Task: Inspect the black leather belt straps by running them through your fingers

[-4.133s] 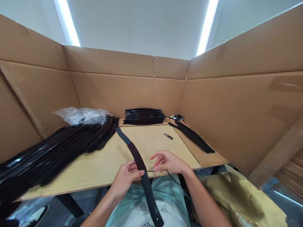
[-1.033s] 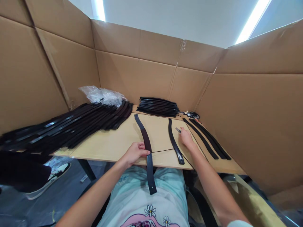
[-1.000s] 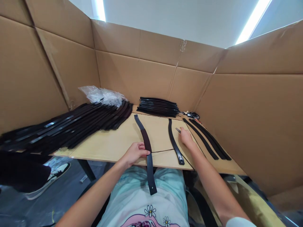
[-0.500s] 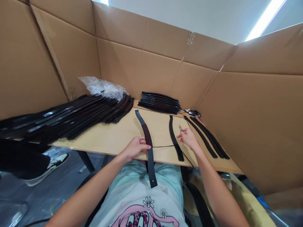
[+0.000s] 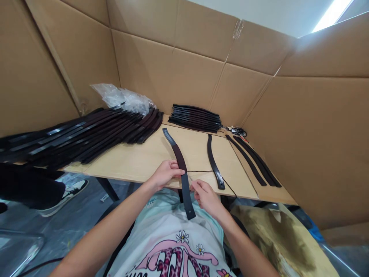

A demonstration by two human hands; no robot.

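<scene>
Dark curved strip (image 5: 180,157) in left hand (image 5: 167,174), under thumb

One left hand (image 5: 168,175), one right hand (image 5: 206,195), one held strap (image 5: 179,156), one lone strap (image 5: 213,163), three side straps (image 5: 262,163); one stack (image 5: 196,117) and one heap (image 5: 100,134), strap counts unclear; one table (image 5: 196,146), one thread (image 5: 201,171), one dark tangle (image 5: 238,132), one plastic clump (image 5: 123,99), one light (image 5: 333,16).

- White top (image 5: 155,232), printed across the front
- Pink curved band (image 5: 161,246) on it, with leopard-patterned lettering (image 5: 164,261)
- Two white daisies (image 5: 182,237) with yellow centres
- Pale mint lower garment (image 5: 157,200)
- Bare forearms (image 5: 115,215) and hands (image 5: 167,174)
</scene>
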